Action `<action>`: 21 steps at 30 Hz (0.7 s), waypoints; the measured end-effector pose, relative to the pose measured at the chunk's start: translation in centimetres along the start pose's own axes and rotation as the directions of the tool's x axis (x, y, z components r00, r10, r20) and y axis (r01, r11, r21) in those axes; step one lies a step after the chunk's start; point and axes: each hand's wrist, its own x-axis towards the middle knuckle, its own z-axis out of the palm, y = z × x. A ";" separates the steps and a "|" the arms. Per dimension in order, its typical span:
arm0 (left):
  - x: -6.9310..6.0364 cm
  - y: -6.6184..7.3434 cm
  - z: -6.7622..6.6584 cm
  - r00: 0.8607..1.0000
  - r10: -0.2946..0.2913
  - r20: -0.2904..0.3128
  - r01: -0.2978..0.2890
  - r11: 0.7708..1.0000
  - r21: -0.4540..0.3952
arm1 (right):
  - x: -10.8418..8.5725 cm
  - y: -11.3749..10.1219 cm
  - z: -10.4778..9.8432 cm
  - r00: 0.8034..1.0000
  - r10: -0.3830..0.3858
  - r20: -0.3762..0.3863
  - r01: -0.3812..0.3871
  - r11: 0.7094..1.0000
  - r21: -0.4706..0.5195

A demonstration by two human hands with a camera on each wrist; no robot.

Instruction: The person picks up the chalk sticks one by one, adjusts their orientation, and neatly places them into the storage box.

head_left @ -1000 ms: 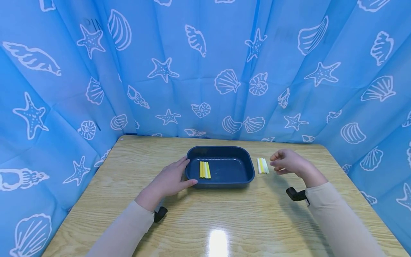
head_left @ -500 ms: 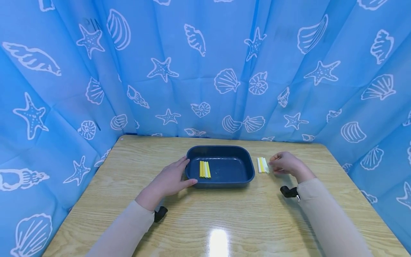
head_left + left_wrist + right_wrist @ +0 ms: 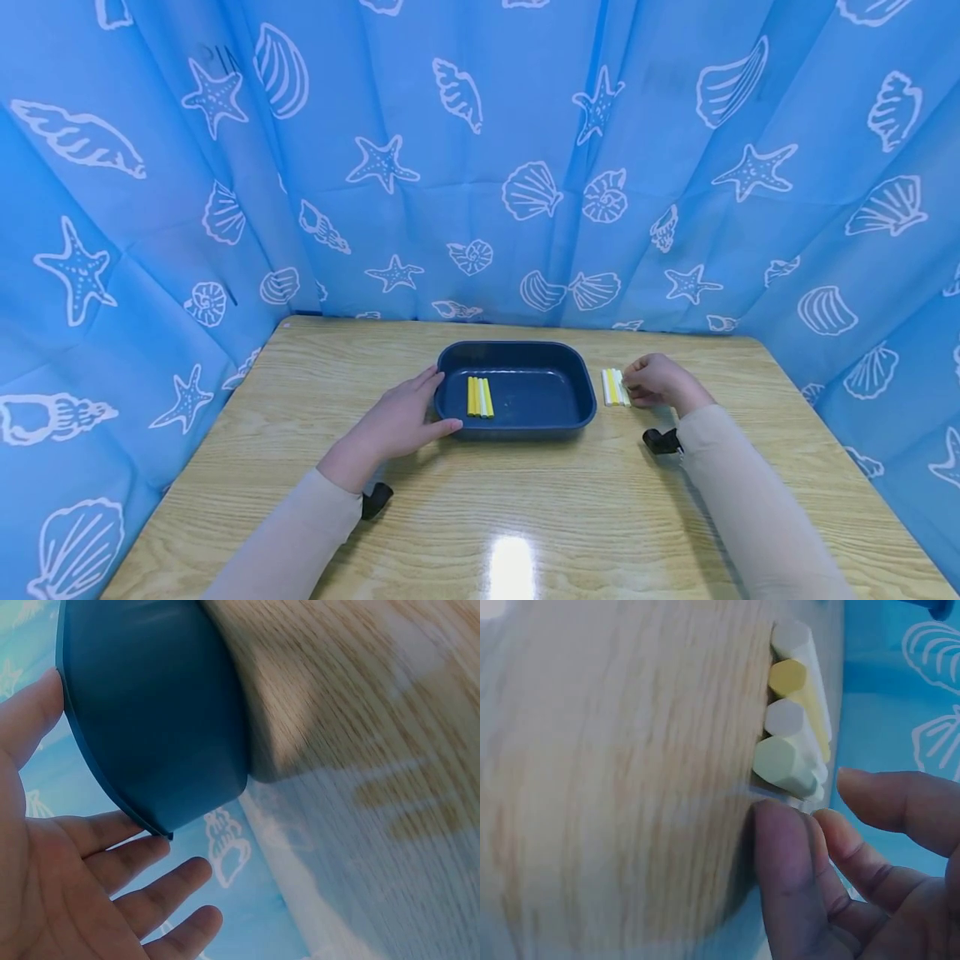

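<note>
My left hand (image 3: 393,421) rests against the left end of a dark blue rectangular basin (image 3: 536,398). In the left wrist view, its thumb and forefingers touch the basin's rim while the other fingers extend past it. Several yellow and white chalk sticks (image 3: 480,397) lie side by side inside the basin, at its left. To the right of the basin, a row of white, yellow and pale green chalk sticks (image 3: 799,697) lies on the table. My right hand (image 3: 660,382) is beside this row, fingertips close to the pale green chalk (image 3: 780,763), thumb and fingers apart.
The light wood table (image 3: 450,508) ends at a blue curtain (image 3: 480,167) with white shells and starfish behind it and along both sides. Black wrist-camera mounts (image 3: 662,442) stick out under both forearms. A bright reflection shows on the tabletop near the front.
My right hand has moved left, toward the chalk row on the table, and its fingertips now reach the row's right edge. The left hand, basin and chalk stay put.
</note>
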 end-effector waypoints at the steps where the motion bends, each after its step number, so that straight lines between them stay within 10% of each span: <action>1: 0.0 0.0 0.0 1.000 0.003 -0.001 -0.003 1.000 0.001 | 0.1 0.0 0.0 1.000 0.004 -0.002 -0.004 1.000 -0.004; 21: 0.0 0.0 0.1 1.000 0.006 -0.007 -0.006 1.000 0.007 | 1.2 0.5 0.5 0.996 0.036 -0.079 -0.040 0.998 -0.055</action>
